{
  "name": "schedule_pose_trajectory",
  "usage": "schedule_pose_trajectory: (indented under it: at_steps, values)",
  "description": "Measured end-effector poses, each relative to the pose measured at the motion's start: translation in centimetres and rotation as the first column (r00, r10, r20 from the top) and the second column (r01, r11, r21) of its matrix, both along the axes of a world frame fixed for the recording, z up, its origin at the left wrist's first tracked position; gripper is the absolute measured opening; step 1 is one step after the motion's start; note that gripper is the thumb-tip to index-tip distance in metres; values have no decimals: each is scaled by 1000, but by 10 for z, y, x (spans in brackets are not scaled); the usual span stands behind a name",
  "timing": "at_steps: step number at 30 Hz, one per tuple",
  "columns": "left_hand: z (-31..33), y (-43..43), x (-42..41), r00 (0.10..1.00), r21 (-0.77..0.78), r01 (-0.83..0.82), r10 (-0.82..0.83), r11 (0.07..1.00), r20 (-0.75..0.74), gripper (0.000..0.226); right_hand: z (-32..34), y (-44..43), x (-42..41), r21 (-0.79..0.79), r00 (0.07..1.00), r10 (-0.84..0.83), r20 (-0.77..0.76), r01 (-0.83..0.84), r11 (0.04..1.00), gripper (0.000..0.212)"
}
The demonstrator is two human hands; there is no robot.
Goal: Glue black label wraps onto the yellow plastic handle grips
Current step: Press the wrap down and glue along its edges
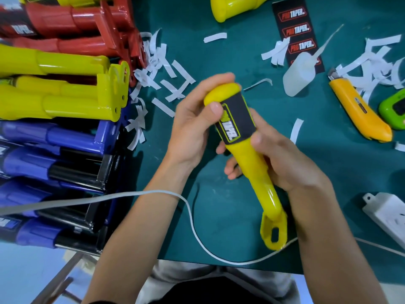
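Both hands hold a yellow plastic handle grip (256, 172) tilted above the green table, its looped end toward me. A black label wrap (235, 121) sits around its upper part. My left hand (192, 126) grips the rounded top, thumb pressed on the label's edge. My right hand (285, 159) clasps the handle's middle, thumb on the label's lower right corner. A strip of black labels (295, 25) lies at the back, with a translucent glue bottle (300, 73) lying on its near end.
Red, yellow and blue handles (61, 91) are stacked at the left. White backing strips (162, 80) litter the table. A yellow utility knife (359, 110), a green device (394, 108) and a white power strip (388, 213) lie right. A white cable (192, 218) crosses in front. Another yellow handle (230, 7) lies at the back.
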State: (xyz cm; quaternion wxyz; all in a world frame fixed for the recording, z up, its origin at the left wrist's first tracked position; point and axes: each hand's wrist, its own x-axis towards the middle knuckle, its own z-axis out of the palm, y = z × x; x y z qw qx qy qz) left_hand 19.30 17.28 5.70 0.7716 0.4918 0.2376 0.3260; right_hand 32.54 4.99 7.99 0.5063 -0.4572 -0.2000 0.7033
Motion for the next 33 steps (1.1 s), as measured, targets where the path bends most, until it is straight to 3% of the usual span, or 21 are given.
schedule_pose_trajectory:
  at_steps: [2,3,5,7,9,11,13,16,19,22,25,29,33]
  values:
    - [-2,9,-5,993,-39,-118,118,992,-10,58,0,-2,3,-19,918,85,386,-84,996,91]
    - [-3,14,-5,987,-56,-162,161,985,-26,59,-1,-5,5,-39,790,100,604,-96,995,84]
    - [-4,19,-9,978,-114,-208,206,971,-30,61,-3,-11,6,-52,517,65,853,-40,998,73]
    - [-4,22,-10,982,-76,-187,186,979,-14,52,-2,-16,8,-29,364,11,932,47,998,69]
    - [-5,25,-11,991,40,-132,133,990,-21,44,-1,-21,12,-33,143,20,990,89,996,65]
    - [-9,25,-10,989,145,-80,97,986,-115,51,-2,-24,15,-13,-91,24,996,122,992,55]
    - [-11,20,-8,970,152,-39,74,988,-230,64,-7,-24,20,28,-220,5,975,148,989,44]
    - [-15,14,-8,934,123,40,7,992,-358,65,-20,-25,28,67,-200,-44,979,113,991,50]
    - [-13,15,-7,920,99,27,14,995,-391,54,-26,-24,25,114,-185,-90,979,124,986,64]
    - [-9,18,-6,909,105,-17,59,994,-413,45,-26,-18,18,163,-58,-158,986,86,983,74]
    - [-9,18,-5,899,99,-10,52,995,-436,39,-28,-11,10,187,-65,-183,981,57,981,63]
    - [-10,18,-3,883,56,-58,77,997,-462,35,-35,-5,3,268,-42,-265,963,161,950,42]
    - [-8,15,1,870,77,-62,92,995,-484,33,-37,-5,2,277,-50,-273,961,200,940,37]
